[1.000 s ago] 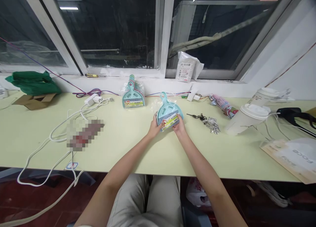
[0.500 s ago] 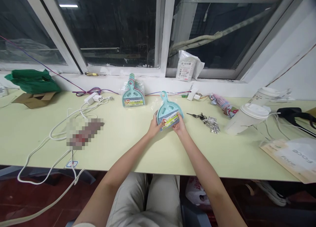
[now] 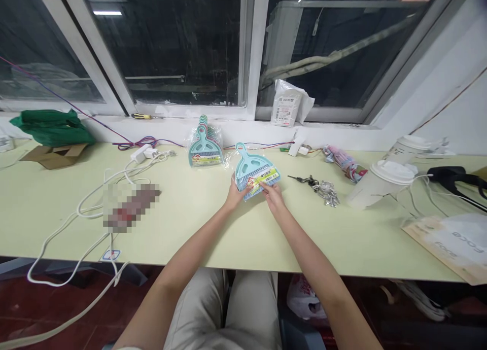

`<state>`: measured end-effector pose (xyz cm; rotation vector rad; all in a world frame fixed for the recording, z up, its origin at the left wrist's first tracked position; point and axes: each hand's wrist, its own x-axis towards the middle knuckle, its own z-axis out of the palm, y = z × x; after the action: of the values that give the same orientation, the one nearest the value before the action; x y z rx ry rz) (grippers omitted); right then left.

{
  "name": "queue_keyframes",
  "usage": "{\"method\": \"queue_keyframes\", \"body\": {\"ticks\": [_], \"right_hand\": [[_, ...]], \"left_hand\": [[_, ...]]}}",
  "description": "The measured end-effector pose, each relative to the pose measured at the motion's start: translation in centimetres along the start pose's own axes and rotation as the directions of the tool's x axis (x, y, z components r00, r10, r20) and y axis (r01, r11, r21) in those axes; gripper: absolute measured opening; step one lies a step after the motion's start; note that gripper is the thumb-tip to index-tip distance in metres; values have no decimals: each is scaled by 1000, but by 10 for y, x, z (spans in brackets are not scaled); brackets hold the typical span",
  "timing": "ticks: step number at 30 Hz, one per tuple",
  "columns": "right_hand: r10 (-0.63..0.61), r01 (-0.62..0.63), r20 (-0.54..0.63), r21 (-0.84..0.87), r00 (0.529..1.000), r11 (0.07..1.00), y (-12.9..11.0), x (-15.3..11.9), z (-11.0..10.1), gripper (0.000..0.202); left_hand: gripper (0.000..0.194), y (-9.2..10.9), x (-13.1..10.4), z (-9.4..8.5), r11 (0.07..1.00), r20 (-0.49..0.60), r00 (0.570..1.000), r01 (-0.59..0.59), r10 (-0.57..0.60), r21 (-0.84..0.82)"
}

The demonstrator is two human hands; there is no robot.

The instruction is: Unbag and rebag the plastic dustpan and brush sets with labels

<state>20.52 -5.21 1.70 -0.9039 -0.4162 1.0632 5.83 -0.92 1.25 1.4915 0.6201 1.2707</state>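
Just beyond the middle of the pale green table, a small light-blue dustpan and brush set (image 3: 251, 163) with a printed label is held tilted, its handle pointing away from me. My left hand (image 3: 236, 193) grips its lower left corner, thumb on the front. At the lower right edge, my right hand (image 3: 273, 195) pinches it with the fingertips near the label. A row of similar wrapped dustpan sets (image 3: 206, 149) stands upright to the left, against the wall under the window.
White cables (image 3: 81, 208) spread over the table's left side, near a cardboard box (image 3: 53, 156) and green bag (image 3: 51, 127). Keys (image 3: 326, 191) lie to the right, with a folded umbrella (image 3: 344, 163) behind. Lidded paper cups (image 3: 380, 185) and a paper bag (image 3: 452, 238) stand farther right.
The held dustpan set has shifted slightly left and turned so its label faces me more. My right fingers have moved from its right side to its lower front edge.
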Motion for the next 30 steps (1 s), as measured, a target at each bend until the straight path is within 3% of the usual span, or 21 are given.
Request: {"method": "queue_keyframes", "body": {"ticks": [4,7,11,13,16,19,21,23,26,28,30], "right_hand": [[-1,1,-31,-13,1000,1000,1,-4,3,35],[4,-5,-58,-15,998,1000,3,-6,5,34],[3,-5,-110,-24,994,1000,7,-5,4,33],[4,-8,-118,-35,993,999,9,-3,3,33],[11,-16,-127,-38,992,999,12,-2,2,35],[9,-11,-133,-13,991,1000,13,-1,1,37],[-4,4,-127,-1,992,1000,12,-1,0,38],[-24,24,-122,-2,992,1000,9,-1,0,39],[-39,37,-129,-14,991,999,3,-2,1,40],[-36,33,-121,-24,992,999,0,-3,3,39],[-31,27,-95,-40,995,999,1,-5,5,38]], "left_hand": [[77,-4,-2,2,999,-40,998,44,-44,-11],[87,-1,-4,2,996,-129,990,74,-66,58],[87,13,-7,1,938,-290,944,-47,154,344],[62,20,-8,-1,860,-234,934,-123,269,496],[20,24,-8,-5,789,-99,940,-215,328,576],[11,22,-8,-5,784,-1,939,-287,344,551],[14,20,-10,-2,786,95,938,-332,334,521],[22,21,-12,3,798,106,939,-334,326,502],[61,24,-12,6,888,-115,949,-225,293,402],[85,24,-7,5,978,-263,954,-97,144,183],[87,20,0,2,993,-242,965,78,-97,-87]]}}
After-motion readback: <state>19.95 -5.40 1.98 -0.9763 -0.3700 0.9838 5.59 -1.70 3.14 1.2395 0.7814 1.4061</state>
